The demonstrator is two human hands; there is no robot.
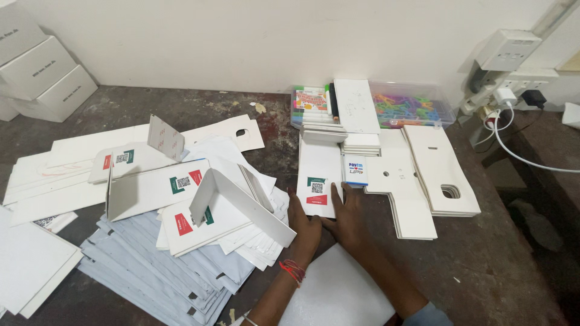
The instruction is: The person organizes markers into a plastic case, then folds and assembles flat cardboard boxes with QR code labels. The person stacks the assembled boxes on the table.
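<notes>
Cards (318, 178): matt white paperboard, smooth. Worktop (483, 265): dark, rough, scuffed, maybe stone or concrete. Box (414, 105): clear glossy plastic. Wall (241, 42): matt paint. Thread (292, 270) on wrist: red.

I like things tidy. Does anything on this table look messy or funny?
Yes. The heap of white cards on the left has slid about, lying crooked and overlapping, with one folded card standing up on top. The stacks on the right are neat. Both hands, left hand and right hand, rest at a flat card.
</notes>
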